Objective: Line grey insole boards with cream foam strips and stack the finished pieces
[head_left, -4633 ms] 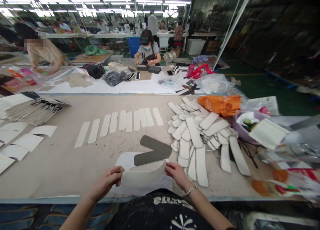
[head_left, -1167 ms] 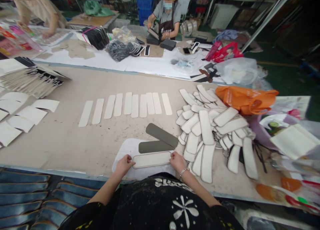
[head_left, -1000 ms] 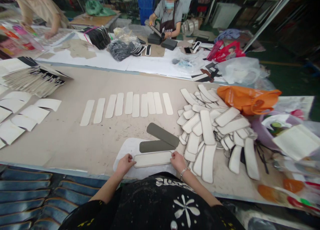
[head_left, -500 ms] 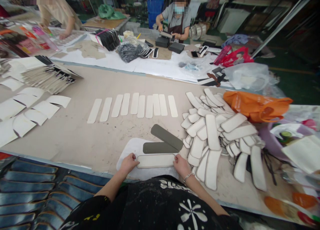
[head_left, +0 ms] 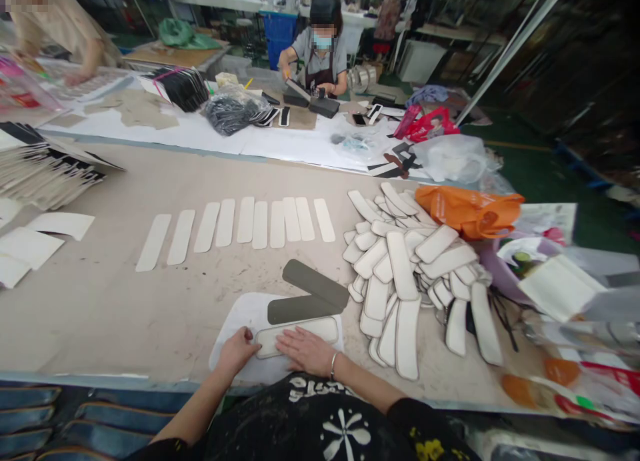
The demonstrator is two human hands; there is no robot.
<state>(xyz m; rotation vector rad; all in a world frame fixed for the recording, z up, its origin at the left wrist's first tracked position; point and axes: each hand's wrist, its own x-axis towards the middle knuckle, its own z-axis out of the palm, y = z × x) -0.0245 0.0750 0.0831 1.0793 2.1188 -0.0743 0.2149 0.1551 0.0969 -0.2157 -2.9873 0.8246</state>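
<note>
The table (head_left: 125, 314) is a long beige work surface, scuffed and marked, with its near edge right against the person's dark printed shirt. On that near edge lies a white sheet (head_left: 235, 321), and on the sheet a pale padded strip (head_left: 320, 329) lies flat and crosswise. The left hand (head_left: 239, 349) rests at the strip's left end, fingers curled against it, pinning rather than gripping. The right hand (head_left: 306, 351), a bracelet at its wrist, lies flat and spread on the strip's near half, palm down, nothing closed inside it. The two hands sit close together, almost touching.

Just beyond the strip, two grey strips (head_left: 307, 299) overlap in a shallow V, one partly on the white sheet. To the right, a loose heap of pale strips (head_left: 405, 267) spreads over the table, with an orange bag (head_left: 470, 211) behind it and mixed clutter further right. Farther up the middle, a row of thin cream strips (head_left: 240, 224) lies side by side. At the left, white cut sheets (head_left: 30, 247) and a fanned stack of cards (head_left: 45, 174) sit near the edge.

Beyond, a second table holds black pieces and plastic bags, where a seated person (head_left: 317, 54) in a cap works with dark boxes. Another person's arm (head_left: 75, 47) reaches in at far left. The room is a large workshop with more benches behind.
</note>
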